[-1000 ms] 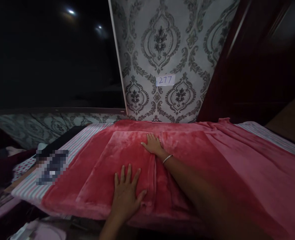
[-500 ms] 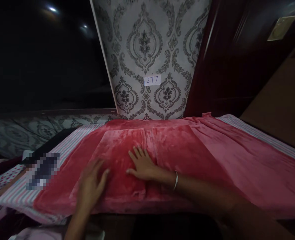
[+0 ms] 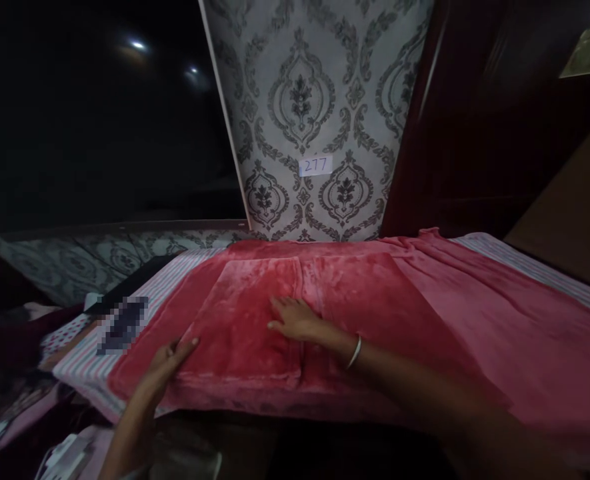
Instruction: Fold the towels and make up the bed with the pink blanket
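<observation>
A red plush blanket [image 3: 375,300] lies spread over a bed, with a folded panel [image 3: 245,313] lying on top at the left. My right hand [image 3: 297,319] rests flat on that panel, fingers stretched out, a metal bangle on the wrist. My left hand [image 3: 167,360] lies at the panel's near left corner by the bed's front edge, fingers extended along the fabric with the thumb apart; I cannot see a grip on it.
A striped sheet [image 3: 175,273] shows beyond the blanket on the left and far right. A patterned wall carries a paper label "277" [image 3: 315,165]. A dark wooden door [image 3: 499,120] stands at right. A blurred-out item [image 3: 122,325] and clutter lie at left.
My left hand slid left from the panel's middle to its near left corner. My right hand drew back from the far side toward the panel's centre. The camera shifted slightly.
</observation>
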Available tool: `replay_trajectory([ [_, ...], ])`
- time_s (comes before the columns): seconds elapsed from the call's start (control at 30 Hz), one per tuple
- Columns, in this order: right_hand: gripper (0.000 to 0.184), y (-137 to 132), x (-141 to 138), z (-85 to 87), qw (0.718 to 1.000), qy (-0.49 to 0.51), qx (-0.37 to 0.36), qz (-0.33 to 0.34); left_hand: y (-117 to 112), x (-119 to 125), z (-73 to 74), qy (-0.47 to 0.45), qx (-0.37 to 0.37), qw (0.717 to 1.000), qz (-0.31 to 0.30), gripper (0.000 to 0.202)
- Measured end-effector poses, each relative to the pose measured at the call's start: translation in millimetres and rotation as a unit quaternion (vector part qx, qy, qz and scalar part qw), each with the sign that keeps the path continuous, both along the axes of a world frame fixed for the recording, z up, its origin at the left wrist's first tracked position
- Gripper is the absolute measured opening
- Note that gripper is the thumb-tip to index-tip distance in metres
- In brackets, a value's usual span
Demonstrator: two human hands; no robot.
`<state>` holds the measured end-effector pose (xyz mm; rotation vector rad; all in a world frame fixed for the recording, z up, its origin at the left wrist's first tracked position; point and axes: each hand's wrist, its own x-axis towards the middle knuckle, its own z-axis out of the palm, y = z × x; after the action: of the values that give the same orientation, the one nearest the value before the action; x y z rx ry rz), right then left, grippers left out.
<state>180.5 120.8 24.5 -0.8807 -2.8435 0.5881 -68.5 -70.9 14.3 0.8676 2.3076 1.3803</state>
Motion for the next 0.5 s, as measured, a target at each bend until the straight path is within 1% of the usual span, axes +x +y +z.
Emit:
replay_trajectory([
  [0.07,0.078,9,-13,14.7,1.0,0.014,-0.013,-0.019,-6,12,8.5,-0.032,0.038,0.998,-0.023,0.08],
  [0.1,0.077,12,-22,21.6,0.999,0.025,-0.024,-0.026,-8,19,11.4,-0.019,0.065,0.997,-0.022,0.083],
  [0.13,0.075,15,-33,28.1,0.998,0.043,-0.036,-0.029,-10,25,13.1,0.015,0.09,0.996,-0.012,0.083],
  [0.2,0.069,18,-60,40.2,0.995,0.078,-0.057,-0.027,-10,40,13.3,0.086,0.112,0.99,0.0,0.077],
  [0.3,0.06,13,-103,56.1,0.99,0.102,-0.091,-0.02,-6,60,7.4,0.174,0.125,0.977,-0.001,0.065],
  [0.4,0.05,7,-139,66.9,0.987,0.093,-0.124,-0.032,2,77,-2.7,0.275,0.156,0.948,-0.039,0.053],
  [0.47,0.053,5,-154,69.0,0.987,0.078,-0.129,-0.055,8,86,-10.7,0.334,0.173,0.925,-0.062,0.047],
  [0.5,0.058,6,-159,68.2,0.987,0.069,-0.13,-0.066,12,89,-15.0,0.353,0.181,0.915,-0.069,0.046],
])
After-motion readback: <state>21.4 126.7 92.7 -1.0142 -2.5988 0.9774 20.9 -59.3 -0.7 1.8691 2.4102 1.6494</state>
